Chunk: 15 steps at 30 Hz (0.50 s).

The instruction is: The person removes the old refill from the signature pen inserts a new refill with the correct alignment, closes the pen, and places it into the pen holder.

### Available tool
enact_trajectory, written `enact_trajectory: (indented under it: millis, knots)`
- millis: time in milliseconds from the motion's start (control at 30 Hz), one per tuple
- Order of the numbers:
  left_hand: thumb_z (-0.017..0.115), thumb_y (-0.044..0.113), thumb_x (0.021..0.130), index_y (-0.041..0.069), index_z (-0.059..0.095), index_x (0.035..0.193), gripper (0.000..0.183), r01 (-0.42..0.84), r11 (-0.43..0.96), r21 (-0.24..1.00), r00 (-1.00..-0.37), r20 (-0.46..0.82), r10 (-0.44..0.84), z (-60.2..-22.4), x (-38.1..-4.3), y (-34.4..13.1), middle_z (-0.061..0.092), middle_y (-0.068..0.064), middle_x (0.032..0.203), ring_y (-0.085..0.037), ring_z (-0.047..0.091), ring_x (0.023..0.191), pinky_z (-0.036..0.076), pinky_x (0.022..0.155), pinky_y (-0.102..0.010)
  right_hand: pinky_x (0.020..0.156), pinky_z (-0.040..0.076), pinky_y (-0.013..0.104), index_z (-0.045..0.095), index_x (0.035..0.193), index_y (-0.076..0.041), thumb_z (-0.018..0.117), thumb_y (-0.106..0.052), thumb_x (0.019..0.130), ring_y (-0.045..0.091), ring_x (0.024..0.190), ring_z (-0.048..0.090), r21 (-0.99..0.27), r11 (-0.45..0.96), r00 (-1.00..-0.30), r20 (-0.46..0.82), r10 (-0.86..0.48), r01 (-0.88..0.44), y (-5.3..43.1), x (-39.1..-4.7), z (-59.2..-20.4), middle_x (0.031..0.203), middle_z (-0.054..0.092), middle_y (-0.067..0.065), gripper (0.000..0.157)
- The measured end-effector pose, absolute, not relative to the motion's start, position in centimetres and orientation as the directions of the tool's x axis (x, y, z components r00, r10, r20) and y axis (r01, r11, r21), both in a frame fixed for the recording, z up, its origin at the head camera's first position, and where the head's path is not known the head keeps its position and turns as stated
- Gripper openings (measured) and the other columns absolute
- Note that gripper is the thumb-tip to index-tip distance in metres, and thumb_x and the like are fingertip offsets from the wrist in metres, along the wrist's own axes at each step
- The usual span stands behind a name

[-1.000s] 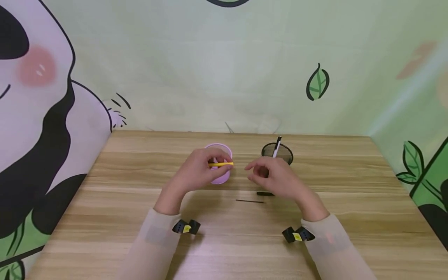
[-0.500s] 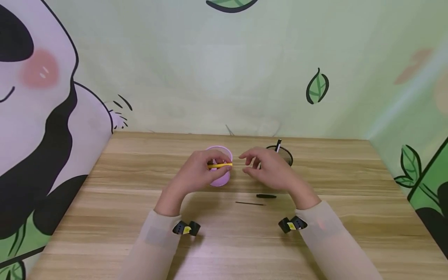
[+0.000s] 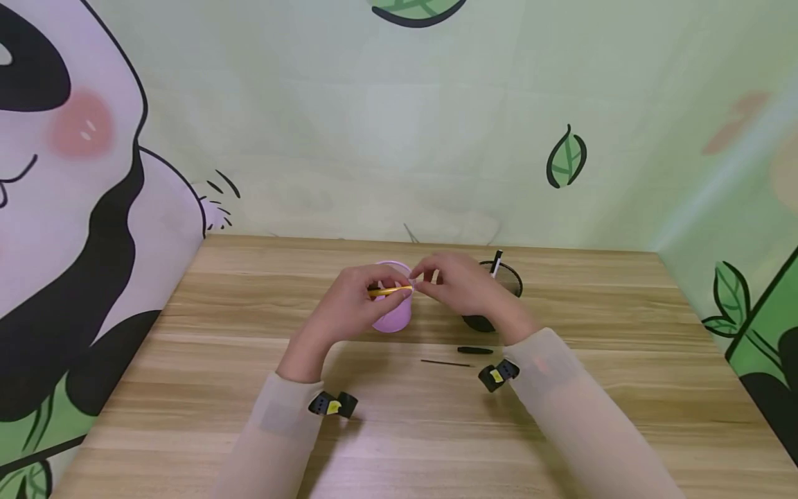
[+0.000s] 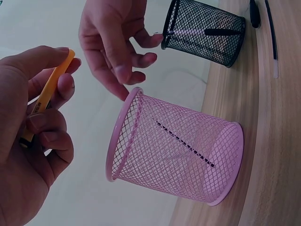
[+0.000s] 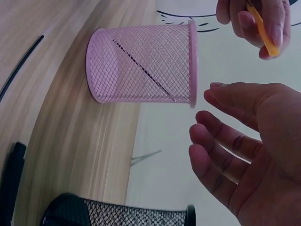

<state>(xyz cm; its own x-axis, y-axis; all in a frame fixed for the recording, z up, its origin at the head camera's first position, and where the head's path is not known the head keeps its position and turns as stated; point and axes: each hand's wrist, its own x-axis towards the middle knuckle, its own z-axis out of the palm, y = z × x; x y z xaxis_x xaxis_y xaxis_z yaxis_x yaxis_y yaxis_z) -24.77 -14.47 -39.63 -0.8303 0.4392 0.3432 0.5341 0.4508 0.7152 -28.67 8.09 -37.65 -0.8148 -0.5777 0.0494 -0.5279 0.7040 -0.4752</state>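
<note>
My left hand (image 3: pixel 358 301) grips a slim yellow pen (image 4: pixel 54 81) with small dark print on its barrel and a dark end down in the palm. Both are raised over the pink mesh pen holder (image 4: pixel 181 146), which stands upright on the table. A thin dark stick (image 4: pixel 186 144) leans inside that holder and shows through the mesh. My right hand (image 3: pixel 458 284) holds nothing; its fingers are parted and loosely bent. In the right wrist view its fingertips (image 5: pixel 203 117) are just beyond the pink rim, a short gap from the yellow pen.
A black mesh pen holder (image 4: pixel 204 30) with a black-and-white pen (image 3: pixel 496 263) in it stands behind my right hand. On the wooden table (image 3: pixel 399 430) lie a short black pen cap-like piece (image 3: pixel 475 351) and a thin dark refill (image 3: pixel 445 362). A printed wall backdrop (image 3: pixel 399 138) rises behind.
My right hand has moved left from in front of the black holder to near the yellow pen's tip. The left hand keeps its grip on the pen, almost in place.
</note>
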Motion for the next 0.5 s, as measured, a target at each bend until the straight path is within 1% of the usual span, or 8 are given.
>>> enact_trajectory:
  millis: [133,300,400,500]
  knots:
    - [0.076,0.023,0.095,0.017,0.078,0.102,0.009,0.532,0.464,0.708,-0.833,0.34,0.437,-39.8,-24.8,-14.6,0.07,0.004,0.087,-0.014,0.062,0.081,0.056,0.073,-0.031,0.072,0.048,0.033,0.077,0.117,-0.018,0.068,-0.026,0.101,0.018,0.084,0.059,-0.434,0.723,-0.811,0.032,-0.584,-0.538,7.1,-29.1,-37.5,0.095,0.068,0.001,0.02]
    - [0.077,0.022,0.095,0.016,0.078,0.101,0.008,0.522,0.47,0.712,-0.84,0.333,0.428,-39.8,-24.7,-14.7,0.069,0.004,0.086,-0.014,0.062,0.08,0.057,0.074,-0.031,0.069,0.045,0.031,0.077,0.116,-0.016,0.068,-0.025,0.099,0.017,0.079,0.056,-0.399,0.744,-0.814,0.014,-0.58,-0.537,5.9,-29.7,-37.6,0.088,0.065,0.001,0.021]
    - [0.077,0.023,0.095,0.016,0.078,0.101,0.009,0.529,0.465,0.71,-0.836,0.341,0.43,-39.7,-24.8,-14.7,0.07,0.003,0.087,-0.014,0.063,0.081,0.058,0.075,-0.032,0.07,0.046,0.032,0.077,0.116,-0.016,0.068,-0.026,0.099,0.017,0.08,0.057,-0.39,0.757,-0.823,0.007,-0.567,-0.525,5.4,-30.1,-37.8,0.09,0.067,0.001,0.022]
    - [0.077,0.023,0.095,0.016,0.078,0.101,0.009,0.537,0.46,0.707,-0.831,0.349,0.433,-39.6,-24.8,-14.5,0.07,0.003,0.087,-0.014,0.063,0.081,0.057,0.075,-0.032,0.075,0.05,0.035,0.078,0.116,-0.015,0.067,-0.025,0.098,0.019,0.085,0.059,-0.385,0.774,-0.836,-0.007,-0.548,-0.504,5.0,-30.3,-37.9,0.097,0.071,0.003,0.023]
